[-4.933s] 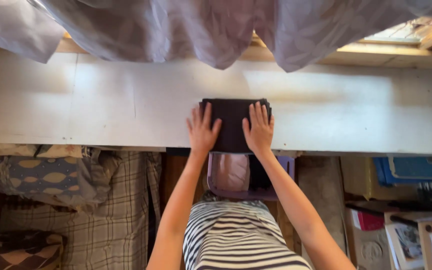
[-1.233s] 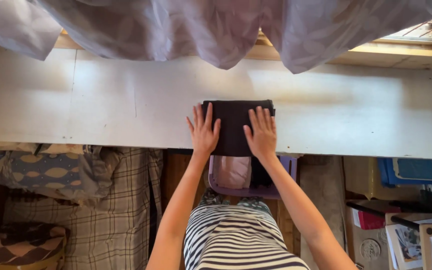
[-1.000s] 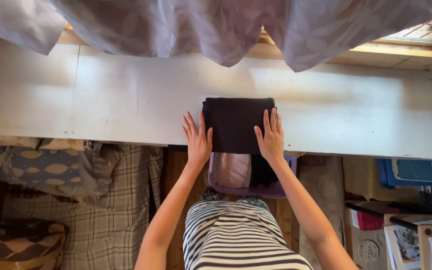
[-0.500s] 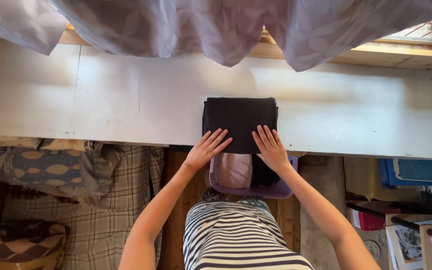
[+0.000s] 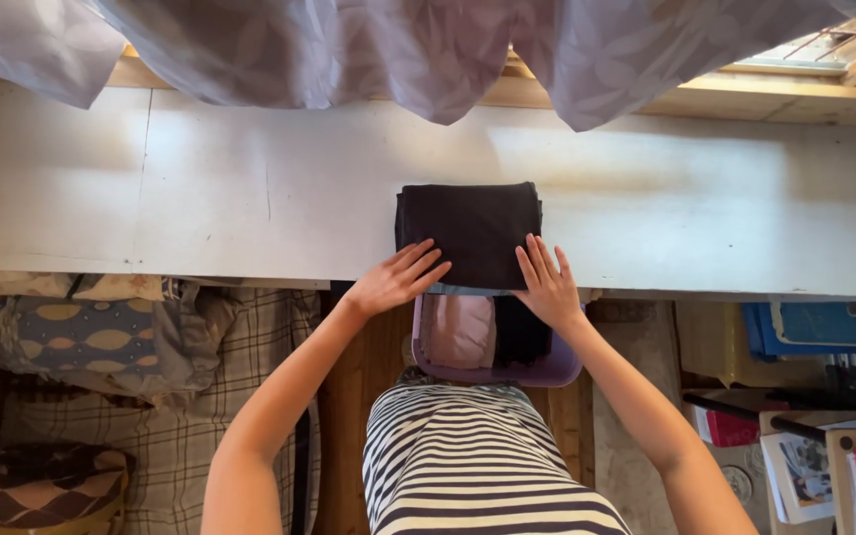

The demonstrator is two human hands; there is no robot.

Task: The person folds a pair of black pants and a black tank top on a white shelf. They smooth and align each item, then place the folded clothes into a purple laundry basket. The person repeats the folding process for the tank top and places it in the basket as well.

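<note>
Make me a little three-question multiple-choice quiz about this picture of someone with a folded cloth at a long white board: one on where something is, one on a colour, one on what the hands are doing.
1. Where is the purple basket?
A. On top of the white board
B. Below the board's near edge, in front of the person
C. Hanging from the curtain

2. What colour is the folded cloth?
A. Dark, near black
B. Bright yellow
C. White

3. How are the hands placed?
A. Both clenched in fists away from the cloth
B. Both holding the basket
C. Both open, fingers spread at the cloth's near edge

Answers:
1. B: the basket sits under the edge of the white board, just past the striped shirt.
2. A: the cloth looks dark against the pale board.
3. C: the left hand and right hand lie flat at the cloth's near corners.
</note>
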